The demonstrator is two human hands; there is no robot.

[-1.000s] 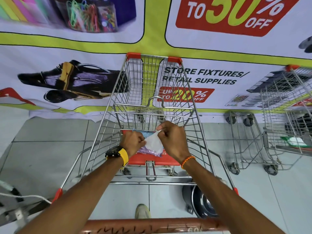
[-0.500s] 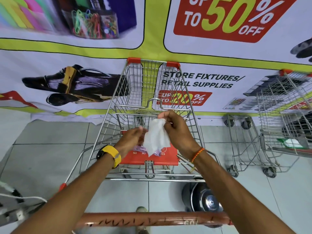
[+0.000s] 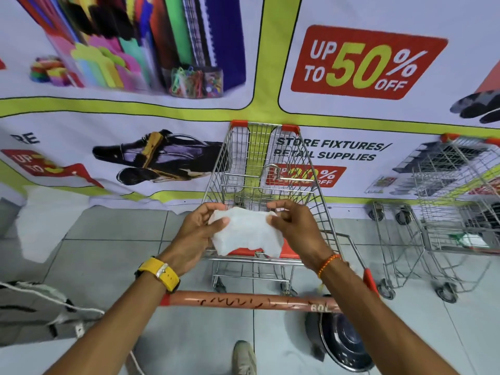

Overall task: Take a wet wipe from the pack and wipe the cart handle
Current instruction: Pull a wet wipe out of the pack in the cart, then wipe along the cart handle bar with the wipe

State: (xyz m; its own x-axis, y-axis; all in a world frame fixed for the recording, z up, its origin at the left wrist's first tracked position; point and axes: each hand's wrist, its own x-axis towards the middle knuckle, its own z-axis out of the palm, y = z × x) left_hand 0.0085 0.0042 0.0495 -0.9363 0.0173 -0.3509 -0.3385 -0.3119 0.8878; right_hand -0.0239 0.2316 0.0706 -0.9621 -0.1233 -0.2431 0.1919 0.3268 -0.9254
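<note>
A white wet wipe [image 3: 247, 231] is stretched out flat between my two hands above the cart's red child seat [image 3: 244, 250]. My left hand [image 3: 200, 234] pinches its left edge and my right hand [image 3: 293, 228] pinches its right edge. The wire shopping cart [image 3: 263, 169] stands in front of me. Its orange-brown handle [image 3: 243, 301] runs crosswise below my wrists, untouched. The wipes pack is hidden behind the wipe.
A printed sale banner [image 3: 351, 63] covers the wall just beyond the cart. A second wire cart [image 3: 446, 212] stands at the right. A dark round object [image 3: 343, 342] lies on the tiled floor under the handle, a shoe [image 3: 244, 358] beside it, a white cord [image 3: 54, 301] at the left.
My hands lifted the wipe free of the pack and spread it open between them. The view tilted up, so the cart handle now sits higher in the frame.
</note>
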